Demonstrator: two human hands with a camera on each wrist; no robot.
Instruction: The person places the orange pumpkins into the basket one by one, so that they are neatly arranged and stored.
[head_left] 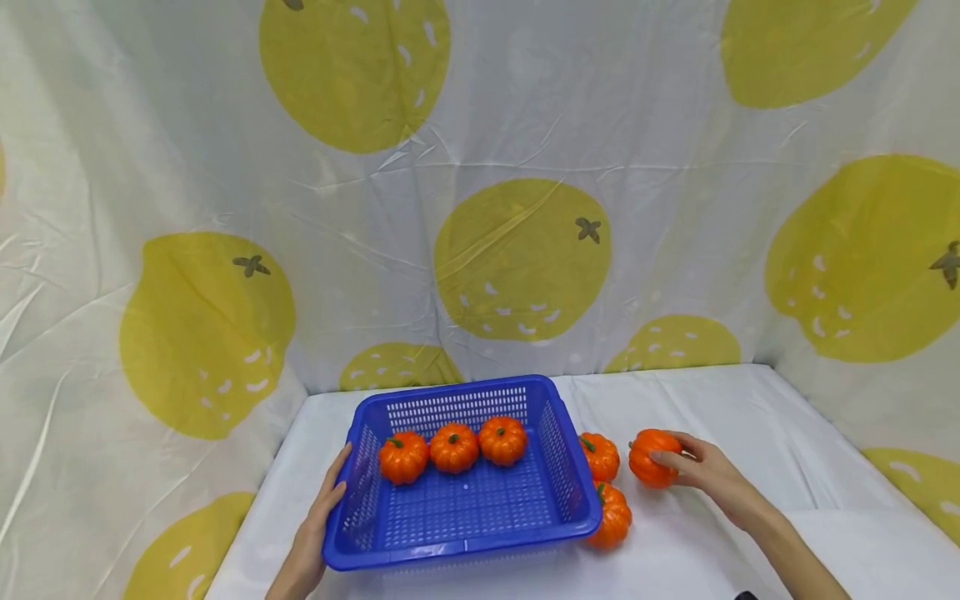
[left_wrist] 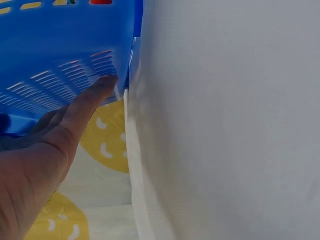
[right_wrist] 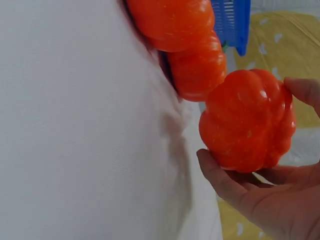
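Orange pumpkin (head_left: 654, 459) held in a right hand (head_left: 707, 471), beside a blue basket (head_left: 465, 548)

The pumpkin is to the right of the basket, well outside its rim; the right hand pinches it between thumb and fingers, gripping from the side facing away from the basket; it appears to be just off the white worktop (head_left: 675, 567), though how far is hard to judge. The left hand (head_left: 311, 529) is at the basket's left side, its fingers fairly straight and laid against the outer wall; some of them are hidden, so I cannot tell how they all lie.

Inside the basket, three more pumpkins (head_left: 453, 448) sit in a row towards its far side, green stems showing; bare mesh floor shows to the right of the row and in front of it. Just outside the basket's right wall are two loose pumpkins (head_left: 602, 459), close together; the nearer one is partly covered by the basket's rim. Behind the basket hangs a pale backdrop (head_left: 522, 258) printed with large yellow lemons.

The step in hand seems to be handling one pumpkin while the left hand steadies the basket; if the basket is its destination, the next move calls for a firm pinch, a lift over the right rim and the loose pair, and a lowering onto the bare floor.
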